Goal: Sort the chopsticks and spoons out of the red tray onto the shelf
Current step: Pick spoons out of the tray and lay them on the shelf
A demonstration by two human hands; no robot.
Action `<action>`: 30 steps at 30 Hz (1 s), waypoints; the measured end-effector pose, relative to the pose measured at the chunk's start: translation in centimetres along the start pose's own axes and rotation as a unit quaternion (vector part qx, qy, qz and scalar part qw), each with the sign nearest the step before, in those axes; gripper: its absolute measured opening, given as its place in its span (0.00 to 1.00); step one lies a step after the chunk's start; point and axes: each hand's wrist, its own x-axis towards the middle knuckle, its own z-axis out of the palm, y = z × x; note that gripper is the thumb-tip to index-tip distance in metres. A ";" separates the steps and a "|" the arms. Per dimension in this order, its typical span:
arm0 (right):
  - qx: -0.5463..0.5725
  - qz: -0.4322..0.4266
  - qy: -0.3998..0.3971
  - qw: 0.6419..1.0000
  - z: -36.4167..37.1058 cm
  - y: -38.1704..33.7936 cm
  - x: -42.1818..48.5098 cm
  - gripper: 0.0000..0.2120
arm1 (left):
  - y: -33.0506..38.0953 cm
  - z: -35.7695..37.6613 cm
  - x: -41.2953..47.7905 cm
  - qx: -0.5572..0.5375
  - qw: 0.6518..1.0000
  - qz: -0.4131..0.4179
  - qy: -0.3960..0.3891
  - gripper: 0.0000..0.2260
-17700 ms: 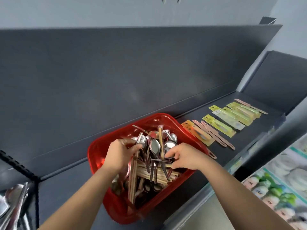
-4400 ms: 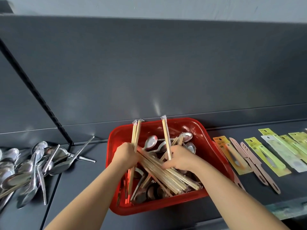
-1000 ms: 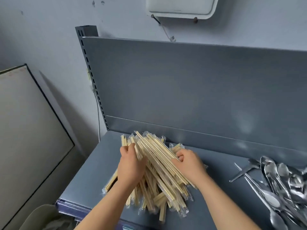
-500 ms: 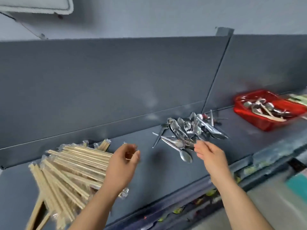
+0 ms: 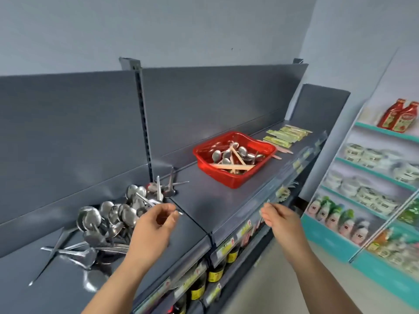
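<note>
Closer to the red tray (image 5: 218,176) than before, left hand (image 5: 156,225) at 7 o'clock and right hand (image 5: 281,220) at 5 o'clock, both loose and empty, spoon pile (image 5: 113,218) at 8 o'clock on shelf (image 5: 215,202), red tray ahead at 1 o'clock holding chopsticks (image 5: 233,166) and spoons (image 5: 242,151), packets (image 5: 283,135) beyond

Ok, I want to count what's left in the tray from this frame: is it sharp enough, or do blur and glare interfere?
Head view: the red tray is fairly sharp, though its spoons and chopsticks overlap; the spoon pile at lower left smears with blur and glare; packaged goods at far right are soft.
</note>
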 end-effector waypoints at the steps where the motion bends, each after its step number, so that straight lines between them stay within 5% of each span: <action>1: -0.005 0.000 0.000 1.000 -1.3 0.1 1.5 0.09 | 0.5 1.8 1.2 -0.001 1.000 0.002 -0.003 0.03; 9: -0.034 -0.024 0.008 0.999 -7.0 0.1 13.5 0.09 | 3.7 11.8 10.9 0.040 0.998 0.022 -0.036 0.02; 19: -0.076 -0.054 -0.052 0.994 -5.2 -2.9 27.4 0.10 | 3.3 18.6 25.7 0.110 0.993 0.016 -0.031 0.03; 24: -0.114 -0.076 -0.093 0.986 -3.2 -4.1 33.8 0.06 | 1.0 21.7 32.6 0.206 0.978 -0.023 -0.032 0.08; 27: -0.144 -0.092 -0.119 0.978 -2.0 -4.2 36.8 0.06 | -0.7 23.3 35.3 0.258 0.962 -0.077 -0.052 0.20; 30: -0.165 -0.092 -0.141 0.972 -0.8 -3.8 39.4 0.08 | -1.9 24.7 36.9 0.292 0.947 -0.118 -0.064 0.17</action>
